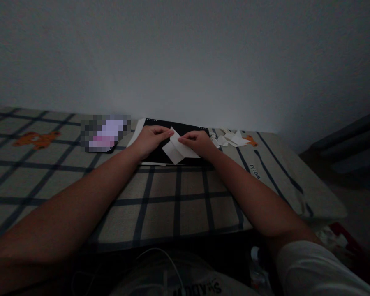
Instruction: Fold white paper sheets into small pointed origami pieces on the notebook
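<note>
A folded white paper (176, 151) is held between both hands over a black notebook or folder (160, 158) in the middle of the table. My left hand (152, 139) pinches its upper left edge between thumb and forefinger. On the right side, my right hand (199, 142) has its thumb and forefinger closed on the same paper, close to its centre. The black surface shows behind and around the paper, with white sheets beneath it at the left.
A blurred phone-like object (106, 133) lies left of the notebook on the checked tablecloth (163, 205). Folded paper pieces (236, 139) lie to the right. A wall rises behind; a clear bottle (259, 271) stands below the table's front edge.
</note>
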`<state>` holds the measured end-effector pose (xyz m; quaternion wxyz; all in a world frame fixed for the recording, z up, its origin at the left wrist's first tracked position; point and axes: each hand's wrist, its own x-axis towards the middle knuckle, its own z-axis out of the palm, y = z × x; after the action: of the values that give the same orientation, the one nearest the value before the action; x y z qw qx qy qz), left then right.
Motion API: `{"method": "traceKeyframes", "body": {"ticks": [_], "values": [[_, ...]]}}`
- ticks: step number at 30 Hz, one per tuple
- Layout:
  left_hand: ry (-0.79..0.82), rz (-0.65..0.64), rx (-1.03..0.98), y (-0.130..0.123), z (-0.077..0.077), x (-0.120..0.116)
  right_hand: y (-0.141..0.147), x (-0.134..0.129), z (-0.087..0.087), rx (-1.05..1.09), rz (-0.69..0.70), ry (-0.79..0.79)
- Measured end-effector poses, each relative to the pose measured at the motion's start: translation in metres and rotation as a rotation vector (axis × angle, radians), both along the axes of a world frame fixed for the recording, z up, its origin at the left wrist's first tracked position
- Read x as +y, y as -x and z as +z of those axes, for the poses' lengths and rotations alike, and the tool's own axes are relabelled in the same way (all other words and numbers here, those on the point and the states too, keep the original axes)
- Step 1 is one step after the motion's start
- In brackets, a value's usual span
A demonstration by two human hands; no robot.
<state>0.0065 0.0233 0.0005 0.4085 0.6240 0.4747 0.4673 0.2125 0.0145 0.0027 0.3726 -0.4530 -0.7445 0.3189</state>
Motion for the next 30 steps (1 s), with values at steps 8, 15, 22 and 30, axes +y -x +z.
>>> {"method": "traceKeyframes", "body": {"ticks": [8,15,22,30], "values": [[0.046,0.020,-0.155,-0.006,0.000,-0.001,0.001,-0.001,-0.001,0.026,0.029,0.007],[0.054,0.070,-0.204,-0.012,0.004,-0.007,0.003,-0.001,-0.002,0.019,0.029,-0.014],[-0.071,0.169,-0.079,-0.012,0.008,-0.011,0.004,-0.002,-0.001,0.009,0.044,-0.007],[0.046,0.082,-0.134,-0.008,0.004,-0.003,0.003,-0.001,-0.002,0.035,0.049,0.009]]}}
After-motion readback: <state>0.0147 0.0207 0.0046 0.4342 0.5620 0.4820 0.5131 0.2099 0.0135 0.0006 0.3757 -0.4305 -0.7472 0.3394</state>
